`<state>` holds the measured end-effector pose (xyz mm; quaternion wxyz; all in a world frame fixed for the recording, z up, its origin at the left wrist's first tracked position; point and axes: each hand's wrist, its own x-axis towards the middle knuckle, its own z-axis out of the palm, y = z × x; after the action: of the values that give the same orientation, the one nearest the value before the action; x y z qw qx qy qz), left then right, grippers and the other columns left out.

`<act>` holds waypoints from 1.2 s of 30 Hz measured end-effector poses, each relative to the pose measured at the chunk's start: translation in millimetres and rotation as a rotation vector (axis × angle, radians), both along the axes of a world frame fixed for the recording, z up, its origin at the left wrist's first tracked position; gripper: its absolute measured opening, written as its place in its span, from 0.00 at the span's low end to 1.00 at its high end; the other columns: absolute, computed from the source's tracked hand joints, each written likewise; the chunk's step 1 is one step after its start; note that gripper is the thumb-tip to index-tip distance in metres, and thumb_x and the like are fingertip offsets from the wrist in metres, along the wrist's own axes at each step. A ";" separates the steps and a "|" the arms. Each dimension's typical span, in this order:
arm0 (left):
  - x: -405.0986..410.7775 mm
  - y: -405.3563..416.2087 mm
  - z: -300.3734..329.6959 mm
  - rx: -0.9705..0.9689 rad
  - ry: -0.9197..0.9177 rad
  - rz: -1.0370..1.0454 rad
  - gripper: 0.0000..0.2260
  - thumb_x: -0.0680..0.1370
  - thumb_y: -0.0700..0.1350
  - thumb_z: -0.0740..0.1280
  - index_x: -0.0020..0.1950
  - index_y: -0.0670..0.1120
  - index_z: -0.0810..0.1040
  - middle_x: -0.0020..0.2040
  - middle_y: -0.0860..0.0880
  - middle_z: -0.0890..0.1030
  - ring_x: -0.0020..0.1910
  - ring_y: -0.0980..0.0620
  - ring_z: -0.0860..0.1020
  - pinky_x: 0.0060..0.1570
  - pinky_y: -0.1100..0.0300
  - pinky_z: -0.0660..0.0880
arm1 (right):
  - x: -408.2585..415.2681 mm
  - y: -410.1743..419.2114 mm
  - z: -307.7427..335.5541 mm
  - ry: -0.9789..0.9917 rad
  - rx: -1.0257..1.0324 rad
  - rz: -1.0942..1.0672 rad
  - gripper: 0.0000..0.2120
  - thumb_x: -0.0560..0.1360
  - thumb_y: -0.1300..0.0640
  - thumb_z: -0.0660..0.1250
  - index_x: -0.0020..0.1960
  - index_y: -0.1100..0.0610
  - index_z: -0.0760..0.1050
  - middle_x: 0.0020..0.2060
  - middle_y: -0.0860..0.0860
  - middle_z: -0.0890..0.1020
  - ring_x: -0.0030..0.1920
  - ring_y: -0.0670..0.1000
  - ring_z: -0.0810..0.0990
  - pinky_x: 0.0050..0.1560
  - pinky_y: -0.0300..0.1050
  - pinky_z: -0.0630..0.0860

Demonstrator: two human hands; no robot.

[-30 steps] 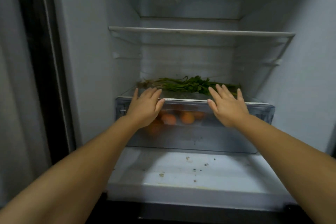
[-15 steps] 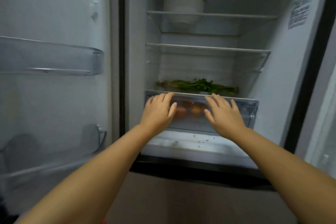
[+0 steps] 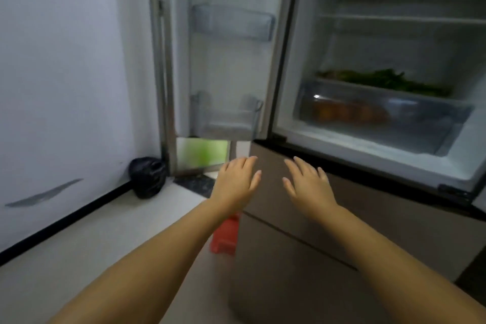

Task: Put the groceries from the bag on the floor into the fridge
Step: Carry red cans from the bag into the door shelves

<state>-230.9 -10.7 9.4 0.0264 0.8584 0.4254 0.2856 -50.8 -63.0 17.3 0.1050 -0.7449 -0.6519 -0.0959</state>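
Left hand [image 3: 236, 181] and right hand [image 3: 307, 184] held flat with fingers extended, nothing grasped, positioned before brown lower fridge front [image 3: 328, 218], crisper drawer [image 3: 381, 110] seen closed, black bag [image 3: 147, 177] located on floor [image 3: 79, 258].

Whole view motion-blurred. Red object [image 3: 224, 238] on floor partly hidden behind left forearm; identity unclear. Orange items [image 3: 347, 113] in crisper drawer [image 3: 420, 123] indistinct. Fridge [image 3: 394, 155] cut off at top and right edges.

Two bare forearms reach forward side by side. The left hand [image 3: 236, 181] and right hand [image 3: 307, 184] hover palms down, fingers straight and relaxed, holding nothing.
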 end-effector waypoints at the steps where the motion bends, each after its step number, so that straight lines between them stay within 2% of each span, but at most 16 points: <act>1: -20.3 -12.5 -15.2 -0.047 0.031 0.034 0.26 0.77 0.57 0.47 0.68 0.46 0.69 0.62 0.46 0.76 0.62 0.45 0.73 0.60 0.52 0.67 | -17.5 -9.4 -14.9 0.008 -0.029 0.018 0.25 0.81 0.46 0.51 0.77 0.49 0.52 0.77 0.50 0.55 0.76 0.48 0.53 0.74 0.55 0.51; 4: -82.6 -46.8 -54.8 -0.131 0.065 0.156 0.19 0.81 0.52 0.54 0.70 0.48 0.67 0.65 0.48 0.74 0.64 0.47 0.71 0.62 0.54 0.65 | -73.1 -31.3 -48.7 0.050 -0.134 0.088 0.25 0.81 0.46 0.52 0.77 0.49 0.53 0.77 0.50 0.56 0.76 0.49 0.55 0.74 0.56 0.53; 12: -279.5 -136.1 -107.4 -0.244 0.069 0.461 0.20 0.82 0.52 0.53 0.72 0.47 0.64 0.68 0.47 0.72 0.66 0.48 0.70 0.66 0.54 0.65 | -254.4 -61.7 -91.5 0.051 -0.240 0.382 0.25 0.81 0.47 0.51 0.76 0.49 0.54 0.76 0.52 0.58 0.75 0.52 0.57 0.72 0.56 0.54; 20: -542.5 -252.3 -132.0 -0.285 0.147 0.723 0.20 0.82 0.52 0.54 0.72 0.47 0.64 0.69 0.48 0.71 0.68 0.49 0.68 0.67 0.56 0.61 | -522.9 -100.0 -136.9 0.091 -0.360 0.652 0.25 0.82 0.47 0.50 0.77 0.50 0.52 0.76 0.53 0.57 0.75 0.53 0.57 0.73 0.56 0.53; 22: -606.5 -279.6 -131.4 -0.269 0.177 0.812 0.20 0.81 0.52 0.54 0.70 0.46 0.68 0.65 0.48 0.75 0.65 0.48 0.71 0.64 0.55 0.63 | -594.1 -120.1 -148.2 0.076 -0.408 0.742 0.25 0.82 0.47 0.49 0.77 0.50 0.52 0.77 0.53 0.56 0.76 0.53 0.56 0.74 0.57 0.53; 24: -657.9 -301.3 -130.3 -0.238 0.154 0.903 0.21 0.77 0.53 0.53 0.61 0.45 0.77 0.55 0.45 0.81 0.55 0.45 0.79 0.57 0.54 0.68 | -652.2 -139.4 -152.0 0.065 -0.429 0.826 0.25 0.82 0.47 0.50 0.76 0.50 0.52 0.77 0.52 0.56 0.76 0.53 0.56 0.74 0.57 0.52; 26: -708.8 -322.9 -131.0 -0.269 0.128 0.998 0.20 0.75 0.53 0.53 0.54 0.45 0.79 0.48 0.45 0.82 0.49 0.44 0.80 0.52 0.52 0.71 | -709.0 -155.2 -150.0 0.041 -0.412 0.933 0.24 0.81 0.47 0.50 0.76 0.50 0.52 0.77 0.52 0.56 0.76 0.53 0.56 0.74 0.57 0.52; 28: -752.0 -339.2 -133.7 -0.276 0.106 1.065 0.20 0.75 0.54 0.53 0.55 0.44 0.78 0.49 0.44 0.82 0.49 0.43 0.79 0.49 0.52 0.75 | -757.8 -163.6 -144.7 0.008 -0.379 1.023 0.24 0.81 0.47 0.51 0.75 0.49 0.54 0.76 0.51 0.57 0.76 0.53 0.56 0.74 0.57 0.52; 30: -784.5 -348.4 -136.2 -0.296 0.056 1.105 0.25 0.74 0.56 0.49 0.56 0.44 0.78 0.50 0.44 0.81 0.51 0.43 0.79 0.50 0.52 0.75 | -796.2 -161.3 -141.6 -0.016 -0.365 1.068 0.24 0.81 0.48 0.52 0.75 0.50 0.54 0.76 0.51 0.58 0.75 0.52 0.57 0.73 0.56 0.53; 34: -826.7 -344.2 -145.0 -0.372 0.061 1.147 0.32 0.71 0.59 0.41 0.60 0.45 0.74 0.56 0.45 0.79 0.57 0.44 0.76 0.56 0.53 0.71 | -852.3 -132.6 -148.1 -0.078 -0.385 1.088 0.24 0.81 0.48 0.52 0.76 0.50 0.54 0.75 0.51 0.59 0.74 0.53 0.59 0.73 0.55 0.55; 36: -851.4 -331.7 -151.9 -0.412 0.085 1.166 0.29 0.73 0.59 0.43 0.62 0.47 0.73 0.59 0.46 0.77 0.59 0.45 0.74 0.58 0.54 0.69 | -880.0 -111.3 -153.9 -0.091 -0.409 1.090 0.24 0.81 0.48 0.51 0.76 0.50 0.54 0.76 0.51 0.58 0.74 0.53 0.59 0.73 0.55 0.55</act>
<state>-1082.3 -342.5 -142.6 0.0142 0.4724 0.8715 0.1305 -930.8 -174.3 -136.6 -0.0351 -0.3023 -0.9502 0.0677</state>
